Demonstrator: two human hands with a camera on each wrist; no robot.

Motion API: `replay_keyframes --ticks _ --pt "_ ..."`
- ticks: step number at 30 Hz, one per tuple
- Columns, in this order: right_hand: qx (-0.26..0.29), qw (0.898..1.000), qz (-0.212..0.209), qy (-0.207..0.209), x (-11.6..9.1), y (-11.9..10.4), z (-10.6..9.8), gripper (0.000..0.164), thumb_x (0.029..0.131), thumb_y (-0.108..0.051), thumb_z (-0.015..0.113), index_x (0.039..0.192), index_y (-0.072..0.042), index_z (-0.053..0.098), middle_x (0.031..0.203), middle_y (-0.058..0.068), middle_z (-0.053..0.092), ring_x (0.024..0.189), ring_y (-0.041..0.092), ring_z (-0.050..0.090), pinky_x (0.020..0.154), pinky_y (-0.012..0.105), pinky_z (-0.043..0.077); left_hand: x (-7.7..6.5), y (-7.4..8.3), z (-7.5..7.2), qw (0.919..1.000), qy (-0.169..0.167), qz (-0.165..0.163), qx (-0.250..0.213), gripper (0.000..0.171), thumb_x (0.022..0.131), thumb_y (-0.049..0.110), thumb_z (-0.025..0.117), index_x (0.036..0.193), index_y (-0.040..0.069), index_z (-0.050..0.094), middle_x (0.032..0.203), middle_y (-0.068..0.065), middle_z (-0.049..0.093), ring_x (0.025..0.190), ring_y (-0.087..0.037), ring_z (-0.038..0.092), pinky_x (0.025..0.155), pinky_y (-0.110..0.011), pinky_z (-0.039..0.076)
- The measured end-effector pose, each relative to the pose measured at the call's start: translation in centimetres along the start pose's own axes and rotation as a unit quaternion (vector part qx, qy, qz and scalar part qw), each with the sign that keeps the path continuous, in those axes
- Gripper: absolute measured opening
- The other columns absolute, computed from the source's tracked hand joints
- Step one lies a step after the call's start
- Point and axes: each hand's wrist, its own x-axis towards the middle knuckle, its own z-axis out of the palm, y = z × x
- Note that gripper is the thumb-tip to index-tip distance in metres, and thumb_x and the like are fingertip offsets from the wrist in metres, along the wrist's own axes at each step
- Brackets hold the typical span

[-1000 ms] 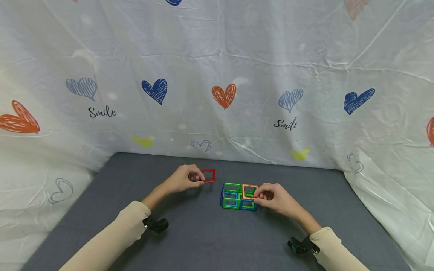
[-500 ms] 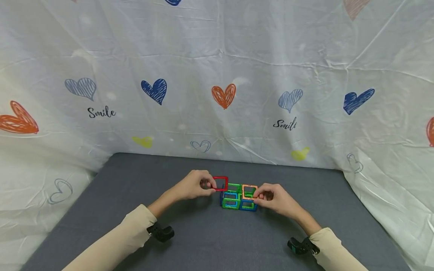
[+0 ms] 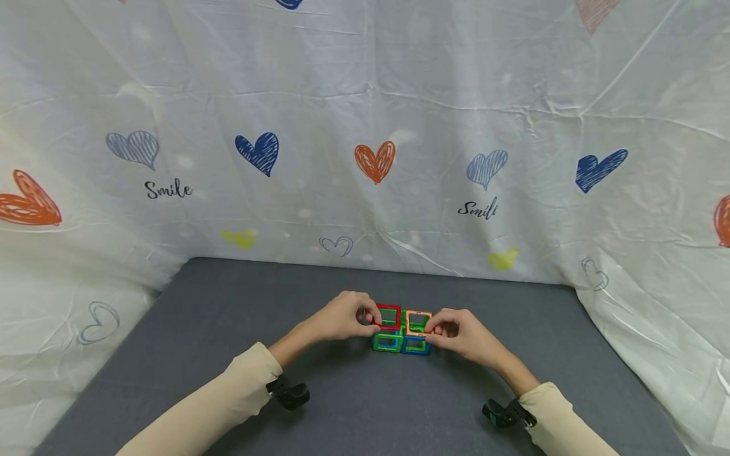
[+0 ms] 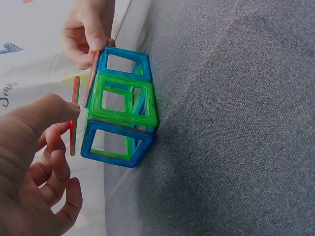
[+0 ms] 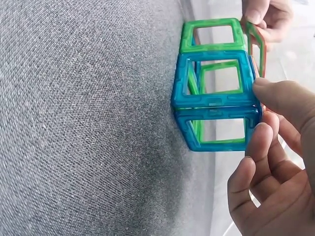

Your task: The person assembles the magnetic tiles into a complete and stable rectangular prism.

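My left hand (image 3: 348, 316) pinches a red square magnetic tile (image 3: 400, 318) by its left edge. In the left wrist view this tile (image 4: 76, 91) stands a small gap off the top of a two-cube block of green and blue magnetic tiles (image 4: 98, 101), over its left half. My right hand (image 3: 464, 332) pinches the edge of an orange magnetic tile (image 3: 408, 322) that lies on the block's right half. In the right wrist view my right thumb (image 5: 275, 93) rests at the top edge of the blue tiles (image 5: 216, 102). The orange tile is mostly hidden there.
The block rests on a dark grey cloth-covered table (image 3: 365, 399). Behind it hangs a white curtain (image 3: 319, 209) printed with hearts, meeting the table's back edge. Each wrist wears a black camera on a strap, such as the left camera (image 3: 291, 394).
My left hand has carried the red tile rightward and toward me, from beside the block to over its left half. My right hand has stayed in place on the orange tile.
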Motion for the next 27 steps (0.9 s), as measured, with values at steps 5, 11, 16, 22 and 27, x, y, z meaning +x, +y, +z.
replay_keyframes --ticks 5,11,16,22,27 --pt "-0.002 1.000 0.006 0.001 0.01 -0.11 -0.01 0.006 0.093 -0.015 0.078 0.097 -0.016 0.073 0.084 -0.002 0.060 0.070 0.014 0.053 0.060 0.026 0.046 0.30 -0.10 0.48 0.9999 -0.011 -0.007 0.003 0.005 0.090 0.013 0.079 0.088 0.014 0.075 0.081 0.005 0.055 0.069 -0.008 0.048 0.064 -0.026 0.042" --pt "0.001 1.000 0.014 0.002 0.07 -0.18 0.01 0.007 0.092 -0.015 0.079 0.096 -0.016 0.073 0.084 -0.002 0.060 0.071 0.014 0.053 0.060 0.026 0.046 0.29 -0.18 0.66 0.9998 -0.018 -0.009 -0.007 0.004 0.091 0.013 0.079 0.089 0.013 0.075 0.082 0.003 0.055 0.070 -0.009 0.048 0.064 -0.026 0.042" --pt "0.005 1.000 0.013 0.002 0.05 -0.09 0.03 0.007 0.092 -0.015 0.078 0.096 -0.015 0.073 0.084 -0.001 0.060 0.071 0.015 0.054 0.060 0.026 0.046 0.26 -0.31 0.66 0.9996 -0.021 -0.004 -0.019 0.004 0.092 0.014 0.078 0.092 0.010 0.076 0.084 0.003 0.055 0.073 -0.010 0.049 0.066 -0.026 0.043" --pt "0.000 1.000 0.012 0.003 0.04 0.19 -0.01 0.007 0.093 -0.016 0.078 0.096 -0.016 0.073 0.084 -0.002 0.060 0.071 0.015 0.053 0.060 0.026 0.046 0.21 -0.40 0.72 0.9994 -0.015 0.013 -0.030 0.004 0.092 0.014 0.077 0.090 0.012 0.075 0.083 0.004 0.055 0.072 -0.009 0.049 0.065 -0.026 0.044" --pt "-0.001 1.000 0.006 0.004 0.08 0.26 0.05 0.007 0.093 -0.016 0.078 0.097 -0.016 0.073 0.084 -0.003 0.060 0.071 0.015 0.054 0.060 0.026 0.046 0.17 -0.21 0.65 0.9992 -0.015 0.012 -0.036 0.004 0.093 0.015 0.077 0.090 0.012 0.075 0.084 0.004 0.056 0.071 -0.008 0.049 0.065 -0.026 0.043"
